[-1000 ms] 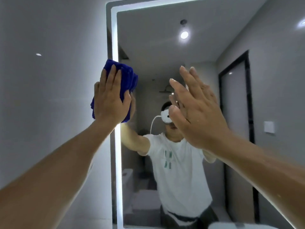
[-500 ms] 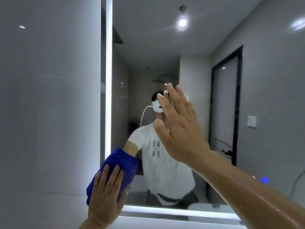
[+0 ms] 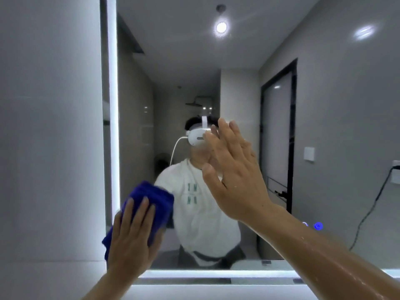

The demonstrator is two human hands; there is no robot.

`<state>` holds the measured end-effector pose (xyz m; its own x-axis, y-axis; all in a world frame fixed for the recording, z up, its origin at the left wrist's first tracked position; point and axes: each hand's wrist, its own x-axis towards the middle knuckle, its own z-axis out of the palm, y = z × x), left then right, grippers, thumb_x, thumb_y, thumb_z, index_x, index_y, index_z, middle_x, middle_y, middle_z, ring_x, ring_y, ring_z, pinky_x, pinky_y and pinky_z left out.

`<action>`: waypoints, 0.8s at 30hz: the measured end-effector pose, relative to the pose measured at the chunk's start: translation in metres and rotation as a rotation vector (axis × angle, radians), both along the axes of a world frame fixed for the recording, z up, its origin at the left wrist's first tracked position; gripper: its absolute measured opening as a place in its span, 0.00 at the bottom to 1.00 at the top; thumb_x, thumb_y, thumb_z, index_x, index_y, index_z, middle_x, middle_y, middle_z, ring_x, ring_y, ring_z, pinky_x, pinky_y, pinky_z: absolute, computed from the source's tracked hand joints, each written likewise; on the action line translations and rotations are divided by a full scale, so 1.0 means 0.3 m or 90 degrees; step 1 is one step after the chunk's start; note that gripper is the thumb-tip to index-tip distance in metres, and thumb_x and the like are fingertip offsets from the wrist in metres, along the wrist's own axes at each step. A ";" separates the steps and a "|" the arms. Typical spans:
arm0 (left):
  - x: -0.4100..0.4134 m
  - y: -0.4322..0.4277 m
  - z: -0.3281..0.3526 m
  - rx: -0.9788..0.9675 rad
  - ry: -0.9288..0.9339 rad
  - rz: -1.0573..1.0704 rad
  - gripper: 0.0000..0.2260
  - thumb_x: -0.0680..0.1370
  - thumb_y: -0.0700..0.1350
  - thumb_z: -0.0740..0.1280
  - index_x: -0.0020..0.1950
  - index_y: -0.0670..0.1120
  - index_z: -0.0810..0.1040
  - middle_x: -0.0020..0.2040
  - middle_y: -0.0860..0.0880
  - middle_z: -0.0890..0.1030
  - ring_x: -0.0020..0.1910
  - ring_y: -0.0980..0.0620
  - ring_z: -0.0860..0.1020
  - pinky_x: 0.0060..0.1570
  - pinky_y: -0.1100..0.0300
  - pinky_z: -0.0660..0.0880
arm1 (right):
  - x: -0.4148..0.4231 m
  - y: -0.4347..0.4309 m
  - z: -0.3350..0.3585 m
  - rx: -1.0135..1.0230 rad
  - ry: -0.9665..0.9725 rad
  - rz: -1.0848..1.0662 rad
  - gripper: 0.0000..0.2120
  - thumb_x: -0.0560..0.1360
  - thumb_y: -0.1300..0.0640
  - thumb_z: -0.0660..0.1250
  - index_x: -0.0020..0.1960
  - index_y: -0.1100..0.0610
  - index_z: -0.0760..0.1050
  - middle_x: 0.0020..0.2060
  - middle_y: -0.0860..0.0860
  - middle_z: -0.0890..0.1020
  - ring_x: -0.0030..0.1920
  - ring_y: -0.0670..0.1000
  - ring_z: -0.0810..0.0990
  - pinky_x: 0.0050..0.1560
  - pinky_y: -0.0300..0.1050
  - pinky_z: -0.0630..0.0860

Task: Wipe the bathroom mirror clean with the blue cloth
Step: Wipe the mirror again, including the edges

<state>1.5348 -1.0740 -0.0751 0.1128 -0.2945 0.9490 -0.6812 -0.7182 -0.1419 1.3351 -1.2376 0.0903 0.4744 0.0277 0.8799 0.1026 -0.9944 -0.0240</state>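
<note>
Blue cloth (image 3: 151, 195) sits bunched at the lower-left corner of the mirror (image 3: 238, 50), overlapping the lit vertical strip (image 3: 112, 105) along the mirror's left edge and just above the lit bottom strip (image 3: 216, 273).

Left hand (image 3: 132, 241) – fingers straight and together, laid flat over the cloth and pressing it to the glass. It is not curled round the cloth.

Right hand (image 3: 236, 180) – released, fingers extended and slightly spread, palm facing the glass near the mirror's middle and holding nothing. Whether it touches the surface cannot be told. The right forearm shows wet droplets.

Reflected in the mirror: a person in a white T-shirt wearing a white headset with a cable, a ceiling lamp (image 3: 221, 27) and a dark-framed door (image 3: 279, 137).

Writing: green marks on the T-shirt chest (image 3: 192, 193), too small and blurred to read.

Two glowing blue touch buttons (image 3: 318, 225) sit low on the glass at right. A white wall switch (image 3: 309, 154) and a dark cable (image 3: 368, 213) show further right. The grey wall (image 3: 49, 126) fills the left of the view.
</note>
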 end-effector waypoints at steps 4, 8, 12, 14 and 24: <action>-0.099 -0.154 0.357 -0.239 0.075 -0.038 0.26 0.82 0.55 0.51 0.77 0.42 0.59 0.77 0.41 0.63 0.77 0.36 0.58 0.74 0.39 0.58 | -0.031 -0.085 -0.003 0.012 -0.005 -0.037 0.31 0.77 0.44 0.44 0.80 0.49 0.51 0.78 0.42 0.40 0.77 0.42 0.34 0.77 0.47 0.38; -0.144 -0.257 0.394 -0.339 0.054 -0.002 0.28 0.79 0.49 0.56 0.78 0.42 0.57 0.78 0.41 0.62 0.77 0.36 0.57 0.73 0.39 0.56 | -0.069 -0.161 -0.001 0.031 -0.021 -0.061 0.30 0.79 0.47 0.50 0.80 0.49 0.49 0.79 0.45 0.42 0.77 0.41 0.34 0.76 0.42 0.33; -0.169 -0.330 0.038 -0.087 -0.032 -0.017 0.33 0.77 0.52 0.61 0.80 0.46 0.54 0.80 0.46 0.56 0.79 0.41 0.51 0.75 0.40 0.53 | -0.095 -0.193 -0.014 0.049 -0.040 -0.058 0.30 0.79 0.49 0.51 0.80 0.50 0.52 0.80 0.47 0.46 0.77 0.42 0.37 0.77 0.44 0.37; -0.167 -0.345 -0.171 0.140 -0.139 0.022 0.37 0.75 0.50 0.65 0.80 0.48 0.53 0.81 0.48 0.54 0.79 0.40 0.52 0.76 0.39 0.49 | -0.111 -0.206 -0.037 0.046 -0.038 -0.057 0.30 0.79 0.49 0.51 0.80 0.49 0.51 0.80 0.47 0.46 0.78 0.42 0.37 0.77 0.44 0.37; -0.143 -0.334 0.109 0.356 -0.232 -0.021 0.35 0.75 0.52 0.63 0.81 0.50 0.53 0.81 0.50 0.53 0.79 0.45 0.52 0.76 0.41 0.46 | -0.191 -0.319 -0.079 0.045 -0.064 -0.076 0.28 0.79 0.45 0.47 0.79 0.46 0.48 0.77 0.39 0.41 0.78 0.43 0.40 0.75 0.40 0.35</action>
<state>1.4920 -1.1742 -0.0423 -0.2040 -0.7508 0.6282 -0.5394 -0.4493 -0.7122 1.2778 -1.3333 0.0667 0.3797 -0.0881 0.9209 -0.0113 -0.9958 -0.0906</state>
